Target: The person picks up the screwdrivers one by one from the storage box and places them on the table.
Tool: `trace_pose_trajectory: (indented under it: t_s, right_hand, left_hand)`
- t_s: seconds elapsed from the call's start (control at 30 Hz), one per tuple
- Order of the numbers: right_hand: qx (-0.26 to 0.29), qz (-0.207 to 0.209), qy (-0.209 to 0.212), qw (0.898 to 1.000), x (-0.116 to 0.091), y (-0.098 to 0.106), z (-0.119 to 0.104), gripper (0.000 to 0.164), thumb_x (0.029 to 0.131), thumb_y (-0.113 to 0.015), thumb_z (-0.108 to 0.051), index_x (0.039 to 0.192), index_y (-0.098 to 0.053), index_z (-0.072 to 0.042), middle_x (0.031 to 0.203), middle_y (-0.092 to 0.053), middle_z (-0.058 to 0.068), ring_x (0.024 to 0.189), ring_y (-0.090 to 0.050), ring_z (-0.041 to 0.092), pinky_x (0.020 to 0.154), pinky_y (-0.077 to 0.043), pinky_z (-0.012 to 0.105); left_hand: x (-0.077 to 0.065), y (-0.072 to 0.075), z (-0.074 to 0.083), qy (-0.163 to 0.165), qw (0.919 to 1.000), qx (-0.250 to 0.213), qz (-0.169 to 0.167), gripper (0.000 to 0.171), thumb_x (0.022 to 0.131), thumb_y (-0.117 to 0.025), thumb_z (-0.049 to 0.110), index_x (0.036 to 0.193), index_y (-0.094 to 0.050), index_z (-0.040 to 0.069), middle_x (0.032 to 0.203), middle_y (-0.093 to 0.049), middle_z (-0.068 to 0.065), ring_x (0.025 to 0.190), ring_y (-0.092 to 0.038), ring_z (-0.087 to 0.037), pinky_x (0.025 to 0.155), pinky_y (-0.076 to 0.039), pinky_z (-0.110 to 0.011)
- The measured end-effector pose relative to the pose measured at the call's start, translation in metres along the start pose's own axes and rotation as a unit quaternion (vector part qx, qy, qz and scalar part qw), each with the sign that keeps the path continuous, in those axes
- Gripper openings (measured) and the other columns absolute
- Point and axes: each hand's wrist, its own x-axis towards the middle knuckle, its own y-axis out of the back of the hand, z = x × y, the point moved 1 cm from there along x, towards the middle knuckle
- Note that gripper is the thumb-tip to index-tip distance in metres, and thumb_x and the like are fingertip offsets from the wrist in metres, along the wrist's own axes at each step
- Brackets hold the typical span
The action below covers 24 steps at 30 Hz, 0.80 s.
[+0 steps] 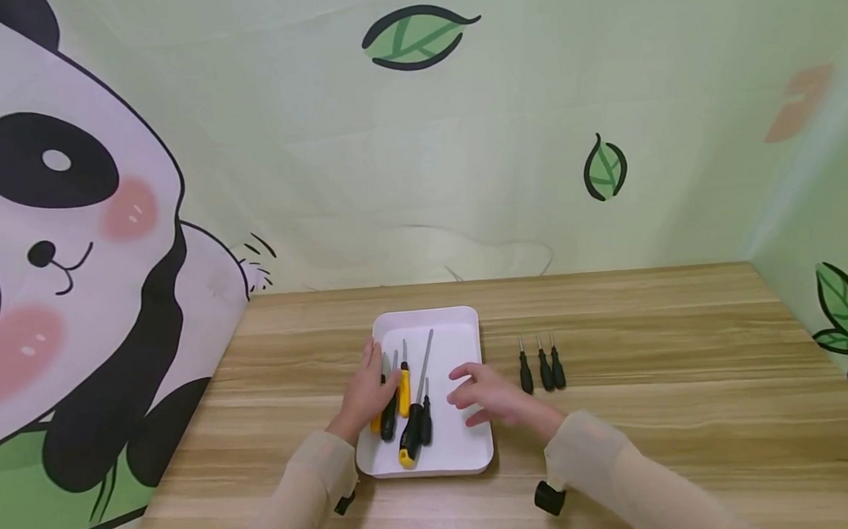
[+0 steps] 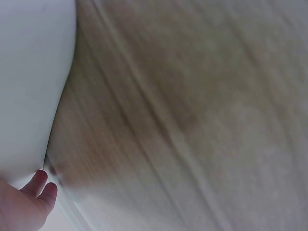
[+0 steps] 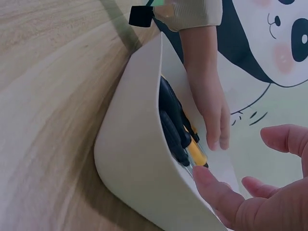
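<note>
A white tray point(image 1: 457, 457) holds several screwdrivers with black and yellow handles. Among them are a long-shafted black-and-yellow screwdriver point(image 1: 411, 437), a small black screwdriver point(image 1: 427, 424) and a yellow-handled screwdriver point(image 1: 404, 393). My left hand point(image 1: 368, 391) rests at the tray's left side with fingers extended, partly covering a black-handled screwdriver point(image 1: 389, 421). Over the right rim hovers my right hand point(image 1: 492, 394), fingers spread and nothing held. In the left wrist view, two fingertips point(image 2: 47, 195) show beside the tray's outer wall.
Right of the tray, three small black screwdrivers point(image 1: 545, 370) lie side by side on the wood-grain table point(image 1: 658, 412). A pale green wall covering point(image 1: 515, 79) with a panda drawing point(image 1: 53, 233) stands behind the table's back edge.
</note>
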Motion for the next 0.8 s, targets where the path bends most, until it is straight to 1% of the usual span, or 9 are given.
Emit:
trace_pose_trajectory:
  t_s: [0.2, 0.3, 0.53, 0.7, 0.8]
  right_hand:
    - [-0.013, -0.008, -0.017, 1.0, 0.004, -0.011, 0.0, 0.045, 0.082, -0.057, -0.009, 0.123, -0.04, 0.002, 0.105, -0.055, 0.017, 0.093, -0.055, 0.03, 0.071, -0.054, 0.041]
    - [-0.018, -0.008, -0.03, 0.999, 0.007, -0.015, 0.0, 0.044, 0.083, -0.056, -0.011, 0.122, -0.041, 0.001, 0.105, -0.054, 0.016, 0.092, -0.056, 0.029, 0.069, -0.054, 0.039]
    - [-0.035, 0.007, -0.046, 0.998, 0.018, -0.023, 0.006, 0.041, 0.082, -0.058, -0.013, 0.118, -0.044, -0.001, 0.098, -0.058, 0.016, 0.08, -0.06, 0.025, 0.059, -0.055, 0.034]
    - [-0.053, 0.022, -0.05, 0.997, 0.023, -0.029, 0.011, 0.04, 0.08, -0.059, -0.014, 0.115, -0.045, -0.001, 0.093, -0.057, 0.015, 0.07, -0.058, 0.021, 0.053, -0.054, 0.032]
    - [-0.054, 0.031, -0.052, 0.997, 0.026, -0.032, 0.013, 0.04, 0.079, -0.059, -0.013, 0.115, -0.045, -0.001, 0.091, -0.057, 0.013, 0.067, -0.057, 0.02, 0.051, -0.053, 0.031]
  left_hand:
    - [0.0, 0.0, 0.0, -0.002, 1.0, -0.002, 0.0, 0.072, 0.088, -0.046, 0.04, 0.142, -0.013, 0.006, 0.151, 0.0, -0.005, 0.132, -0.025, -0.03, 0.105, -0.026, -0.044]
    - [0.0, 0.0, 0.0, 0.0, 1.0, -0.008, -0.001, 0.073, 0.088, -0.047, 0.04, 0.142, -0.012, 0.006, 0.151, 0.0, -0.005, 0.133, -0.024, -0.03, 0.105, -0.026, -0.044]
    - [0.0, -0.001, 0.0, 0.011, 0.9998, -0.016, -0.004, 0.073, 0.087, -0.047, 0.04, 0.142, -0.012, 0.008, 0.151, 0.001, -0.004, 0.134, -0.022, -0.03, 0.106, -0.024, -0.045]
    - [-0.001, 0.0, 0.0, 0.006, 0.9998, -0.018, -0.003, 0.073, 0.087, -0.047, 0.04, 0.142, -0.012, 0.007, 0.151, 0.0, -0.004, 0.134, -0.021, -0.029, 0.106, -0.023, -0.045]
    - [-0.001, 0.0, 0.0, 0.004, 0.9999, -0.016, -0.003, 0.073, 0.088, -0.047, 0.04, 0.142, -0.012, 0.007, 0.151, 0.0, -0.005, 0.134, -0.02, -0.029, 0.107, -0.023, -0.044]
